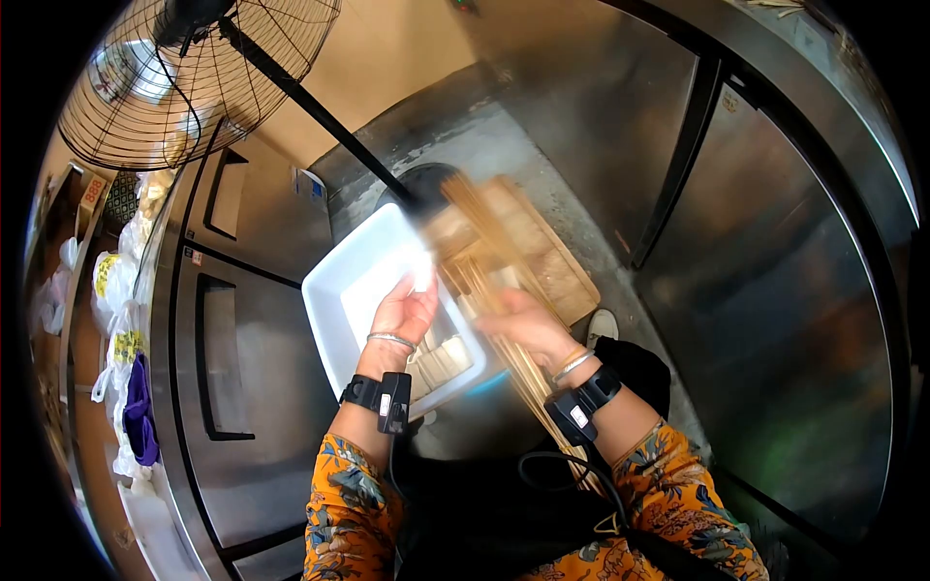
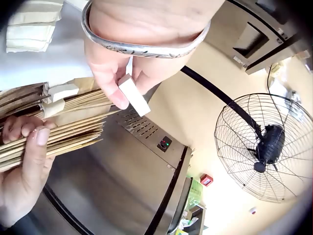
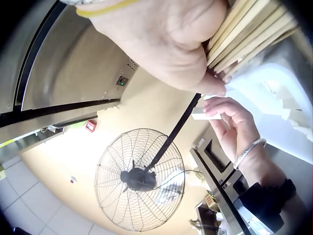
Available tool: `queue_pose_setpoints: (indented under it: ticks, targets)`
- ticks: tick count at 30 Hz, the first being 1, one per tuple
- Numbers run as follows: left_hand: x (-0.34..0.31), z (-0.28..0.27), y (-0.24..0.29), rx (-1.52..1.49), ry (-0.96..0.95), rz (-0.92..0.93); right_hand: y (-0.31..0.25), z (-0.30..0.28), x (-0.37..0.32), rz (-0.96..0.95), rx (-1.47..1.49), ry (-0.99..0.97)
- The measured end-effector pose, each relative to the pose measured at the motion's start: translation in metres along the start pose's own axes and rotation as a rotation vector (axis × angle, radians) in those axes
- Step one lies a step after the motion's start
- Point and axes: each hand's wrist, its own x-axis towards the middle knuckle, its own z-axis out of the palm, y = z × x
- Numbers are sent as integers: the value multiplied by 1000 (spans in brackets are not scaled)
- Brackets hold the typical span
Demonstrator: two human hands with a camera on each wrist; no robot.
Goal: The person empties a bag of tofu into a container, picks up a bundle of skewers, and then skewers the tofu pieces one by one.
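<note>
My left hand (image 1: 407, 312) is over the white plastic tub (image 1: 325, 295), pinching a small white rectangular block (image 2: 134, 95) between thumb and fingers. Pale blocks (image 1: 441, 363) lie in rows along the tub's near side. To the right, my right hand (image 1: 528, 327), blurred in the head view, grips a bundle of thin bamboo skewers (image 2: 73, 134), with the thumb lying along them. In the left wrist view, more skewers lie behind that bundle, where two white pieces (image 2: 63, 91) overlap them. The held block is beside the right hand's fingertips in the right wrist view.
A wooden-coloured tray (image 1: 578, 290) with pale contents sits beyond the right hand. A black stand fan (image 1: 320, 116) rises behind the tub. Steel cabinets (image 1: 257, 339) flank the left, and another steel unit (image 1: 775, 290) the right. Plastic bags (image 1: 126, 320) hang at far left.
</note>
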Motion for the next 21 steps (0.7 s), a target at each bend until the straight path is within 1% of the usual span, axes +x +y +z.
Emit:
queue_pose_setpoints:
  ticks: [2, 5, 8, 11, 14, 17, 20, 21]
  targets:
    - [-2, 8, -3, -8, -14, 12, -7, 2, -6, -6, -5, 9]
    - [-3, 16, -8, 69, 30, 89, 1, -2, 2, -18, 35, -44]
    - [-11, 16, -4, 182, 37, 8, 13, -4, 9, -43, 11, -6]
    - [-1, 5, 2, 208, 6, 22, 11, 2, 3, -113, 9, 63]
    - [-1, 11, 5, 230, -59, 69, 30, -1, 18, -122, 5, 67]
    - [8, 10, 9, 259, -34, 98, 26, 3, 13, -120, -7, 140]
    - [17, 9, 11, 352, 18, 150, 17, -4, 12, -42, 35, -2]
    - [16, 12, 11, 385, 28, 161, 17, -4, 12, -43, 46, 0]
